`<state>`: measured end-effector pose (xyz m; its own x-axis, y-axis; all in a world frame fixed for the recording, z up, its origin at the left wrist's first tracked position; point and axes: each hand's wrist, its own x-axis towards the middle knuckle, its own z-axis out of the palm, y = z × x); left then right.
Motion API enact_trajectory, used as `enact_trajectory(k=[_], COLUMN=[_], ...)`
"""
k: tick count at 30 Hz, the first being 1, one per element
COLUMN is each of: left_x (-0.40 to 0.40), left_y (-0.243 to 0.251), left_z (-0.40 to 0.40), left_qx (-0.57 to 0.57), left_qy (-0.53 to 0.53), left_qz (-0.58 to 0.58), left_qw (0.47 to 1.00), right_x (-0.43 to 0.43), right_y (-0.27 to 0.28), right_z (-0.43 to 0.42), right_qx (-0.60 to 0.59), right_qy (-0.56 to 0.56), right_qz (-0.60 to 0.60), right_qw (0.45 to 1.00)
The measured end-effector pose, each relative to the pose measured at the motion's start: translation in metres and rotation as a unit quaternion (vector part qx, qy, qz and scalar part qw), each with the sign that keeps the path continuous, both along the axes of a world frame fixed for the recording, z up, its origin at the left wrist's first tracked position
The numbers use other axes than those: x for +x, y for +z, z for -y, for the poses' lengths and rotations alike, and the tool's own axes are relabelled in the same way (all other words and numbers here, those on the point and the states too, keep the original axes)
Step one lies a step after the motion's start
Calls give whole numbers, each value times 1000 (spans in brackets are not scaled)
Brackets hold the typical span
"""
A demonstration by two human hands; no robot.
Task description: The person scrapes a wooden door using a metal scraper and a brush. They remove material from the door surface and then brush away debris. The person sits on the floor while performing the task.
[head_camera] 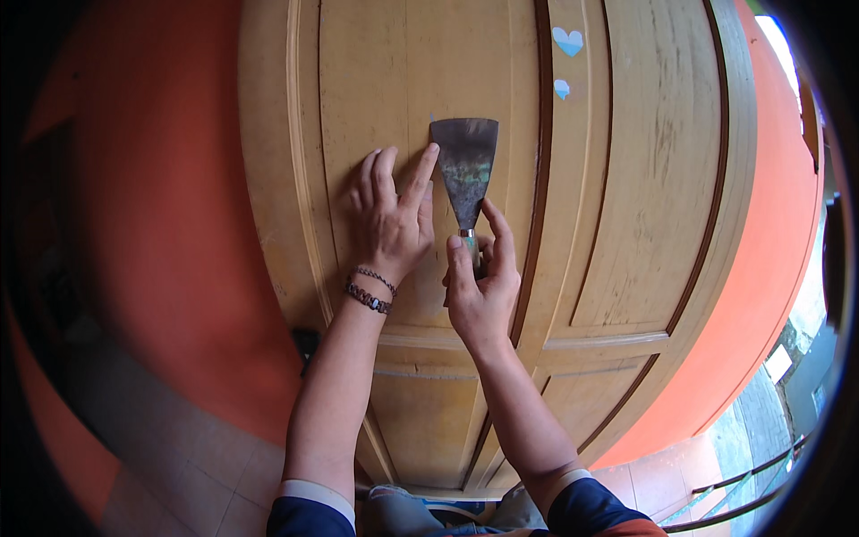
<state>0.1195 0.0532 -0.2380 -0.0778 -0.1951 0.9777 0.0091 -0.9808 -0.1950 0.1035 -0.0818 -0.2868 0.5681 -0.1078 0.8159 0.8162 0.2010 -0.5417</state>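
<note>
My right hand (483, 282) grips the handle of a wide putty knife (468, 161), whose worn metal blade points up and lies against or close to the panelled wooden door (429, 54). Braced on the same door panel is my left hand (392, 215), fingers spread, its index fingertip at the left edge of the blade. Bracelets (369, 295) circle my left wrist. A small bluish mark shows by the blade's upper left corner. Two heart-like stickers, a larger one (568, 41) and a smaller, damaged-looking one (562, 88), are on the door's middle upright, to the right of the blade.
Orange walls (161, 201) flank the door on both sides. Below are floor tiles (208, 463) and, at the lower right, a metal railing (745, 480). A dark fitting (307, 346) sits at the door's left edge. My jeans (396, 513) show at the bottom.
</note>
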Motion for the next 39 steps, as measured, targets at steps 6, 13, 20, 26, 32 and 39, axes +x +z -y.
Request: enact_trajectory(k=[6,13,20,26,32,39], left_x=[-2,-1,-1,-1,-1,2], left_y=[2,1,0,0,0,0], left_z=[1,1,1,1,0,-1], left_qx=[0,-2,-1,-2,-3,-6], left_qy=[6,7,3,2,-3,1], left_qz=[-2,-6,-4,-3,2,13], left_qw=[1000,1000,1000,1000,1000,1000], right_x=[7,7,6,4,7,5], right_y=[-2,-2,2,3,7,10], right_z=[-1,0,3,4,5,6], right_qx=[3,-2,-15,-15,-18,-25], right_qy=[-26,-36,-51,-42,-53,-50], right_qz=[39,51,56,57,71,68], right_qw=[999,998,997,997,996,996])
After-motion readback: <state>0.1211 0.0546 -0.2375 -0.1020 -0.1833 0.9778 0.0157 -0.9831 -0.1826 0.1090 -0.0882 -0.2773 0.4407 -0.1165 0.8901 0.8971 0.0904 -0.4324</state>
